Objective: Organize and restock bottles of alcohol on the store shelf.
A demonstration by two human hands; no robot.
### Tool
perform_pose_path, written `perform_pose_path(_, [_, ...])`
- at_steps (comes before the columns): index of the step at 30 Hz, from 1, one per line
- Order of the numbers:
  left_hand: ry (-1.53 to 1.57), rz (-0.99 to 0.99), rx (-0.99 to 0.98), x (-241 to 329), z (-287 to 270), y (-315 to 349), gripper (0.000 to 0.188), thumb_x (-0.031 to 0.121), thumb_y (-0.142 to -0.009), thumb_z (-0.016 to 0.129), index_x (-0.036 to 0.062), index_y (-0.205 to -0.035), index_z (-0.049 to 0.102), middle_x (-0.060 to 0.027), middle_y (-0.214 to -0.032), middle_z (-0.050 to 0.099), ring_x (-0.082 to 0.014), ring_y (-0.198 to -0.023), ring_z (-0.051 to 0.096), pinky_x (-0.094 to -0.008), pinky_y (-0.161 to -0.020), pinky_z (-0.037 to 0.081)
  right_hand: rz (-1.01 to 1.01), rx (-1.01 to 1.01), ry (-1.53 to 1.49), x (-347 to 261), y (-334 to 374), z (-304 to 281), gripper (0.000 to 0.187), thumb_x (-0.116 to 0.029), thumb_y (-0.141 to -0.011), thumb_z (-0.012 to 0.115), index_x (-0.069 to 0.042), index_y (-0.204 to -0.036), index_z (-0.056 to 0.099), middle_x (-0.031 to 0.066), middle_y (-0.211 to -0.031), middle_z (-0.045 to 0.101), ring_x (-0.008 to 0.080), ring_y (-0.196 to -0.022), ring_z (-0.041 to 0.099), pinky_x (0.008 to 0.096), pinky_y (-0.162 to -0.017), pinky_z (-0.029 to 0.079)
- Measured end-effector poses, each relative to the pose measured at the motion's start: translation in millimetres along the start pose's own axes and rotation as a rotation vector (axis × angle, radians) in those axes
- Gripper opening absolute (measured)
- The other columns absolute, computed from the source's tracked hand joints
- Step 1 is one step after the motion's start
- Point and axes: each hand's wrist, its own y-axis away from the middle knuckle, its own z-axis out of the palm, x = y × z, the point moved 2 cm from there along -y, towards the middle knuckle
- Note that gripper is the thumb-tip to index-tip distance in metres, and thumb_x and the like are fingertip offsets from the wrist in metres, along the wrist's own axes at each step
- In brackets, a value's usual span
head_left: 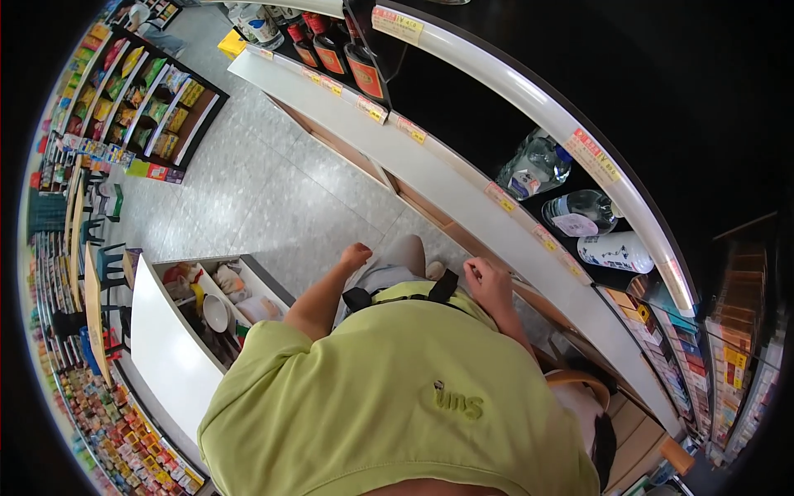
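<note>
Looks to be between handlings, by judgement — carrying no goods, with the blue-capped clear bottle (538,165), the second clear bottle (581,213) and the white bottle (614,252) already set out at the right, above the white shelf front (455,188). Impossible to judge from this view how much remains.

Holding nothing visible in the left hand (356,255), stretched forward with fingers loosely bent, apart from the white counter (174,331) at near left, with a white bowl (216,312) and wrapped bags inside.

Likewise showing no object in the right hand (488,283) — curled more tightly, near the lower side of the shelf front; cannot tell about contact there, or about anything hidden in the palm. Farther left, across the floor, a snack rack (157,99).
</note>
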Motion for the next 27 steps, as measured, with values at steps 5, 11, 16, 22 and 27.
perform_pose_path(5, [0.02, 0.023, 0.035, 10.0, 3.1, 10.4, 0.034, 0.028, -0.08, 0.069, 0.0032, -0.102, 0.072, -0.0114, -0.088, 0.073, -0.02, -0.075, 0.071, -0.0336, -0.069, 0.056, -0.013, -0.048, -0.001, 1.8, -2.1, -1.3, 0.009, -0.018, -0.09, 0.065, -0.009, -0.093, 0.066, 0.0095, -0.079, 0.068, 0.0299, -0.068, 0.067, 0.0394, -0.059, 0.051])
perform_pose_path(11, [0.021, 0.014, 0.008, 14.2, 7.0, 21.8, 0.032, 0.026, -0.086, 0.066, 0.0028, -0.109, 0.07, -0.0083, -0.096, 0.071, -0.0181, -0.081, 0.068, -0.0316, -0.062, 0.053, -0.05, -0.072, -0.003, 0.4, 0.1, -5.1, 0.009, -0.018, -0.09, 0.065, -0.009, -0.092, 0.066, 0.0099, -0.08, 0.067, 0.0305, -0.069, 0.066, 0.04, -0.06, 0.051])
perform_pose_path(16, [0.039, 0.016, 0.08, 3.0, 9.1, 30.8, 0.033, 0.027, -0.08, 0.07, 0.0024, -0.102, 0.073, -0.0121, -0.09, 0.074, -0.0207, -0.076, 0.071, -0.034, -0.071, 0.056, -0.06, -0.069, -0.011, 9.1, 9.0, -4.1, 0.009, -0.016, -0.09, 0.066, -0.007, -0.093, 0.067, 0.01, -0.082, 0.068, 0.0259, -0.067, 0.068, 0.0367, -0.059, 0.051])
perform_pose_path(22, [0.061, -0.015, 0.089, -6.9, 14.3, 40.6, 0.034, 0.028, -0.08, 0.07, 0.0026, -0.103, 0.072, -0.0121, -0.09, 0.074, -0.0206, -0.075, 0.071, -0.0336, -0.071, 0.056, -0.046, -0.096, 0.001, 8.5, 16.9, -4.9, 0.01, -0.018, -0.09, 0.065, -0.009, -0.092, 0.066, 0.0094, -0.081, 0.068, 0.0297, -0.068, 0.066, 0.0399, -0.06, 0.051])
perform_pose_path(27, [0.026, -0.018, 0.072, 5.5, 10.4, 44.2, 0.035, 0.028, -0.081, 0.07, 0.0024, -0.104, 0.072, -0.0121, -0.089, 0.073, -0.021, -0.075, 0.07, -0.0333, -0.071, 0.056, -0.018, -0.078, -0.022, 15.7, 22.5, -6.4, 0.012, -0.018, -0.091, 0.066, -0.008, -0.094, 0.068, 0.0109, -0.084, 0.069, 0.026, -0.069, 0.069, 0.0363, -0.061, 0.053])
